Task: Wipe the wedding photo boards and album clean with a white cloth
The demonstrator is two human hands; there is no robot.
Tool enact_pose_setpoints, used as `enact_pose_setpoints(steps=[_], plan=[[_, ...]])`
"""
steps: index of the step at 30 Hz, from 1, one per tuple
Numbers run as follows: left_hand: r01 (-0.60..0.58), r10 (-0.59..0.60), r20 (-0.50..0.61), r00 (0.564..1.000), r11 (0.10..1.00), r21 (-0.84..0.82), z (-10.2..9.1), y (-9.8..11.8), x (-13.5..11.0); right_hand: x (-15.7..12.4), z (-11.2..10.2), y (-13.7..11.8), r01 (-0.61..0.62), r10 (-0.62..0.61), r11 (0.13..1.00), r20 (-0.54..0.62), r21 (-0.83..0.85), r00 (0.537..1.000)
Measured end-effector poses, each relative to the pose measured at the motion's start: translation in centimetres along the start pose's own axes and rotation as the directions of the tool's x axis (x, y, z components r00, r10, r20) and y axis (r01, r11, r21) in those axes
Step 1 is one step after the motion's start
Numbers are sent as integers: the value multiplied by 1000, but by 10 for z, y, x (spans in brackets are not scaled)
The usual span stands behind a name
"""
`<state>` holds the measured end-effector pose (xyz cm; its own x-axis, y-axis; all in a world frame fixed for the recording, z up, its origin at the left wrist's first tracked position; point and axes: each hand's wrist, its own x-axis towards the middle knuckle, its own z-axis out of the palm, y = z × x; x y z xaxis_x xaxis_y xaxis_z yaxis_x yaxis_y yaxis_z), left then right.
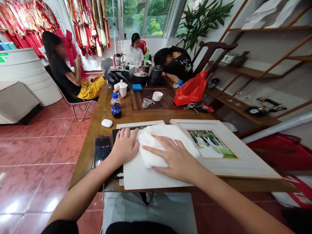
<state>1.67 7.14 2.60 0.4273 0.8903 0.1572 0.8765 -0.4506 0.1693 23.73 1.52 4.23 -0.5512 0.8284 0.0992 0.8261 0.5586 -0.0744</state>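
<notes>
My left hand [125, 145] lies open near the left edge of a white board [138, 178], its fingers spread and its thumb touching a bunched white cloth [151, 130]. On top of this soft wad, my right hand [174, 156] rests with its fingers spread and pressed into it. The cloth covers part of the board, and what lies beneath the wad is hidden. Just right of it is a pale wooden frame with a white mat [243, 165] around a wedding photo [212, 143]. A dark panel shows under the board on the left.
A phone [102, 149], a white earphone case [107, 123] and a cola bottle [116, 105] stand along the left of the wooden table [85, 156]. Farther back are a white bowl [157, 96], a kettle [156, 75] and a red plastic bag [191, 89]. Several people sit around.
</notes>
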Motion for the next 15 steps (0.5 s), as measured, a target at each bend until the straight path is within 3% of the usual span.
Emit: enact_pose_setpoints(steps=[7,15], plan=[[6,-6,25,1000,1000,-11,-3,1,1,29,-2,9,-70,71,997,27,-14,997],[26,-26,17,1000,1000,-4,-2,1,0,6,5,0,-32,32,999,-24,-9,999]])
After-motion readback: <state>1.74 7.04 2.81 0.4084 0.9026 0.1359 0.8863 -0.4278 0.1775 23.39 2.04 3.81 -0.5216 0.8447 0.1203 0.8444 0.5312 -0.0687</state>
